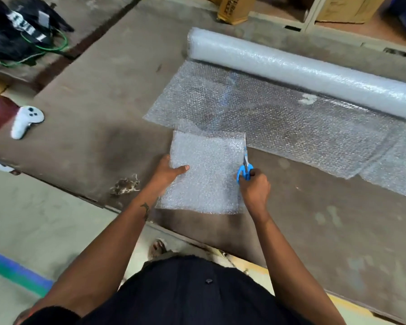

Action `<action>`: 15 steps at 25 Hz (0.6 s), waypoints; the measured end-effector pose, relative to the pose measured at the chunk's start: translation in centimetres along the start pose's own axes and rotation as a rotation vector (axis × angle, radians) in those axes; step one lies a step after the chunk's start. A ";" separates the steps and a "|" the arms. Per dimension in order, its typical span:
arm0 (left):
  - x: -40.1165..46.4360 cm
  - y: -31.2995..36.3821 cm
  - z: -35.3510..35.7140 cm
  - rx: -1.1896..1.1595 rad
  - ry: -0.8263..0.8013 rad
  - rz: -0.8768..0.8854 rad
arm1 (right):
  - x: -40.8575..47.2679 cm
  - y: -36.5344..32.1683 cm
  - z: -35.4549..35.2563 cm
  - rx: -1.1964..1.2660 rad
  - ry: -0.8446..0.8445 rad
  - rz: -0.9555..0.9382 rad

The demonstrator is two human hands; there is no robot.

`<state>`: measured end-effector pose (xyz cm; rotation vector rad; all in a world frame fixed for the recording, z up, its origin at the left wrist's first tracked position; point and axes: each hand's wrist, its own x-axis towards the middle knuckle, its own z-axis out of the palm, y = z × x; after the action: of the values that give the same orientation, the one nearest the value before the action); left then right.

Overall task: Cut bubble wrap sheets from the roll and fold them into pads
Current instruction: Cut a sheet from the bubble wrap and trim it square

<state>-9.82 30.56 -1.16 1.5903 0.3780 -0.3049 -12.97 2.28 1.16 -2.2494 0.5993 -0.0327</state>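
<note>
You've got the roll [302,69] lying across the far side of the table [92,109], its unrolled sheet [291,127] spread flat toward you from the roll. On your side of that sheet, the piece you're working [204,174] lies near the table's front edge, and it looks nearly cut away. Your right hand [254,186] has its fingers curled through the blue handles of the scissors [245,160], and the blades point away from you, toward the roll, running up the piece's right edge with the tip close to the corner. Whether that edge is fully severed, I can't tell; the top left corner of the piece looks crumpled against the main sheet.

Your left hand [168,171] pinches the piece's left edge, thumb on top, the other fingers hidden beneath.

So, as I read it: the cut is almost finished, no fold begun yet, and I see no finished pads anywhere on the table. Plenty of wrap remains on the roll for more sheets. Left of the roll, well apart, a white controller [26,121] sits idle.
</note>
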 end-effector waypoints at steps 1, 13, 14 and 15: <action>1.1 0.4 -2.9 0.037 0.000 -0.003 | -0.7 -1.9 2.1 0.015 0.004 -0.002; 11.7 4.4 -31.0 0.431 0.078 0.031 | -5.7 -18.4 21.8 0.216 -0.106 0.032; 12.1 4.8 -32.5 0.453 0.099 0.052 | -5.9 -19.6 23.1 0.221 -0.121 0.020; 12.3 5.2 -33.8 0.480 0.132 0.052 | -6.0 -20.8 24.3 0.240 -0.136 0.015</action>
<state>2.38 64.73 0.25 2.0950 0.3819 -0.2625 -4.68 33.77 0.22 -1.9970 0.5113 0.0530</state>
